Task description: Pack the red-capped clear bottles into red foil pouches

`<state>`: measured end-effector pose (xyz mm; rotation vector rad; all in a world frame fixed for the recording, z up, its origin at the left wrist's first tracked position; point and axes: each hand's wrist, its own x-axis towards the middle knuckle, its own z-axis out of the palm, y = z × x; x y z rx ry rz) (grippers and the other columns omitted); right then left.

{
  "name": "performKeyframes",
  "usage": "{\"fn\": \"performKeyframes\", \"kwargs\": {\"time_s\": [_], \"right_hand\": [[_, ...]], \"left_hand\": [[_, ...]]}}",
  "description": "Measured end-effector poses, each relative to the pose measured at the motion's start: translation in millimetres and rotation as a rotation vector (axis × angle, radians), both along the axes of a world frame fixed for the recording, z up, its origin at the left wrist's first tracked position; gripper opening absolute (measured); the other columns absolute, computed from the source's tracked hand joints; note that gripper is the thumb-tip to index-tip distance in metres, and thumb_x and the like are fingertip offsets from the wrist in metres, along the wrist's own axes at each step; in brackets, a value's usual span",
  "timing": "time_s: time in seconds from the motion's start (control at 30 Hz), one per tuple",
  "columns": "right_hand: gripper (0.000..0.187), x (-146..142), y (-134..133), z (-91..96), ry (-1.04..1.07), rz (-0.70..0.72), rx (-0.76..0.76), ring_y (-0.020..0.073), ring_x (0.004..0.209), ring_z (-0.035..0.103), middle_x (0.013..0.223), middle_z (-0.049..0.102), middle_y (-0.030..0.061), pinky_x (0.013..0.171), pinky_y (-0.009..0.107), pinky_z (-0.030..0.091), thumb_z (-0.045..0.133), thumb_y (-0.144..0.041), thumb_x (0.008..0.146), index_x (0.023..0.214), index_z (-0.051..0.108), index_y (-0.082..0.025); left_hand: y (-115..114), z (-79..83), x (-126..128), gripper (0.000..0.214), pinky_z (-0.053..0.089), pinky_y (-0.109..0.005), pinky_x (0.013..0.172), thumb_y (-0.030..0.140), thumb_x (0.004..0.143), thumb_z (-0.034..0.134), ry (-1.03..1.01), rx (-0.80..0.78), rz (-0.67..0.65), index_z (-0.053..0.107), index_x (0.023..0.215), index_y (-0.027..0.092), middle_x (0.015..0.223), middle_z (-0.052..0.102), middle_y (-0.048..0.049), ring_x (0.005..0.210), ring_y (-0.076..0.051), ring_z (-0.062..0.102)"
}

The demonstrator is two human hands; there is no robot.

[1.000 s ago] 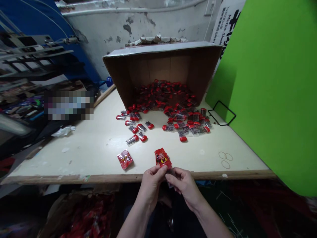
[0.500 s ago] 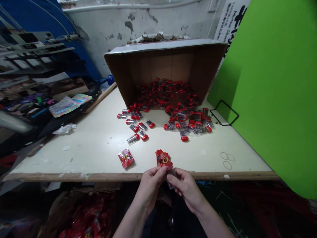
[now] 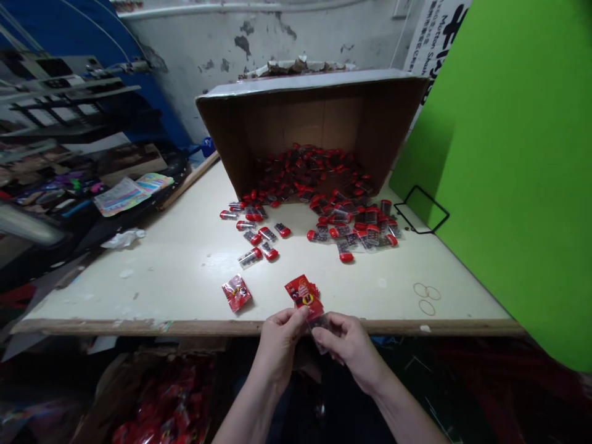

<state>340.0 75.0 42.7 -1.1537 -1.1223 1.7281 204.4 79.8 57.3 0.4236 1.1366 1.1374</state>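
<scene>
At the table's front edge, my left hand (image 3: 283, 336) pinches a red printed packet (image 3: 304, 295) between thumb and fingers. More red printed pieces show just behind it. My right hand (image 3: 345, 336) is closed on a clear plastic part with dark contents (image 3: 319, 322), directly below the red print. Whether the two parts are joined is hidden by my fingers. To the left, a folded red packet (image 3: 237, 293) lies flat on the table. Farther back are several loose small clear packs with red ends (image 3: 250, 258).
A cardboard box (image 3: 402, 117) lies on its side at the back, red-ended packs spilling from its mouth. A green panel (image 3: 513, 160) bounds the right side, with a black wire frame (image 3: 422, 209) and rubber bands (image 3: 426, 307) nearby. Below left sits a carton of red packets (image 3: 166, 394).
The red printed packet has tilted left and spread flatter, so more of its print shows. Both hands keep their grip and have barely moved. The view has shifted slightly.
</scene>
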Motion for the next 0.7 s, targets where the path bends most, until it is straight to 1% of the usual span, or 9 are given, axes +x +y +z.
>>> {"fn": "performKeyframes", "kwargs": {"time_s": [0.1,0.2,0.3,0.37,0.43,0.5,0.53,0.6,0.7], "right_hand": [[0.028,0.5,-1.0,-1.5,0.216,0.002,-0.182,0.0041,0.043,0.028,0.058,0.049,-0.0043,0.039,0.018,0.015,0.068,-0.041,0.075,0.074,0.06,-0.014],[0.028,-1.7,-3.6,-3.4,0.251,-0.008,-0.201,0.0041,0.044,0.026,0.058,0.046,-0.0043,0.038,0.018,0.014,0.067,-0.04,0.076,0.076,0.06,-0.013],[0.026,-4.6,-6.1,-4.8,0.047,-0.039,-0.033,0.0063,0.046,0.032,0.058,0.047,-0.0037,0.041,0.019,0.022,0.064,-0.039,0.079,0.073,0.059,-0.014],[0.023,-5.6,-6.9,-4.9,-0.198,-0.091,0.166,0.0095,0.052,0.04,0.059,0.05,-0.0024,0.047,0.021,0.03,0.064,-0.036,0.079,0.07,0.06,-0.016],[0.019,-5.4,-6.7,-4.4,-0.388,-0.123,0.318,0.0121,0.057,0.044,0.062,0.053,-0.0009,0.053,0.024,0.034,0.064,-0.032,0.078,0.069,0.062,-0.016],[0.016,-4.4,-5.9,-3.6,-0.415,-0.11,0.347,0.0129,0.06,0.046,0.065,0.055,-0.0003,0.055,0.024,0.035,0.064,-0.031,0.078,0.071,0.063,-0.017],[0.016,-3.8,-5.5,-3.0,-0.361,-0.087,0.316,0.0126,0.059,0.047,0.064,0.055,-0.0006,0.054,0.024,0.035,0.064,-0.031,0.078,0.071,0.063,-0.016],[0.019,-2.7,-4.8,-1.8,-0.164,-0.033,0.178,0.01,0.053,0.044,0.061,0.053,-0.0023,0.049,0.021,0.033,0.064,-0.034,0.079,0.072,0.061,-0.016],[0.025,-1.7,-4.8,0.3,0.174,0.013,-0.099,0.005,0.044,0.032,0.058,0.049,-0.0043,0.039,0.017,0.02,0.066,-0.039,0.078,0.076,0.061,-0.015]], "left_hand": [[-0.1,4.7,0.7,0.024,0.041,-0.023,0.063,0.034,0.067,0.074,-0.042,0.013,-0.049,0.069,0.066,0.01,0.059,0.064,-0.0035,0.058,-0.011,0.054],[-2.6,6.6,2.8,0.024,0.041,-0.021,0.059,0.035,0.066,0.074,-0.01,0.008,-0.03,0.071,0.066,0.011,0.059,0.065,-0.0037,0.056,-0.01,0.054],[-6.8,3.9,4.6,0.025,0.037,-0.02,0.052,0.036,0.064,0.075,0.057,-0.009,0.021,0.07,0.064,0.012,0.054,0.064,-0.0021,0.05,-0.009,0.051],[-8.8,0.7,4.7,0.025,0.039,-0.02,0.055,0.036,0.063,0.075,0.08,-0.018,0.039,0.071,0.066,0.012,0.056,0.065,-0.003,0.053,-0.01,0.053],[-9.5,-1.7,4.2,0.024,0.041,-0.021,0.059,0.035,0.062,0.076,0.084,-0.017,0.044,0.071,0.067,0.012,0.06,0.067,-0.004,0.057,-0.012,0.056],[-8.9,-1.8,3.4,0.024,0.041,-0.021,0.058,0.035,0.061,0.077,0.081,-0.026,0.042,0.07,0.065,0.012,0.058,0.067,-0.0034,0.056,-0.011,0.055],[-8.2,-0.8,3.1,0.024,0.04,-0.021,0.055,0.035,0.061,0.077,0.078,-0.031,0.043,0.069,0.062,0.012,0.056,0.066,-0.0025,0.053,-0.01,0.054],[-6.4,3.2,2.6,0.025,0.039,-0.021,0.052,0.035,0.06,0.078,0.051,-0.035,0.032,0.067,0.06,0.012,0.053,0.064,-0.0016,0.049,-0.009,0.052],[-3.8,11.0,1.9,0.029,0.043,-0.024,0.06,0.039,0.065,0.074,-0.028,-0.002,-0.027,0.07,0.067,0.01,0.062,0.068,-0.0061,0.056,-0.013,0.057]]}}
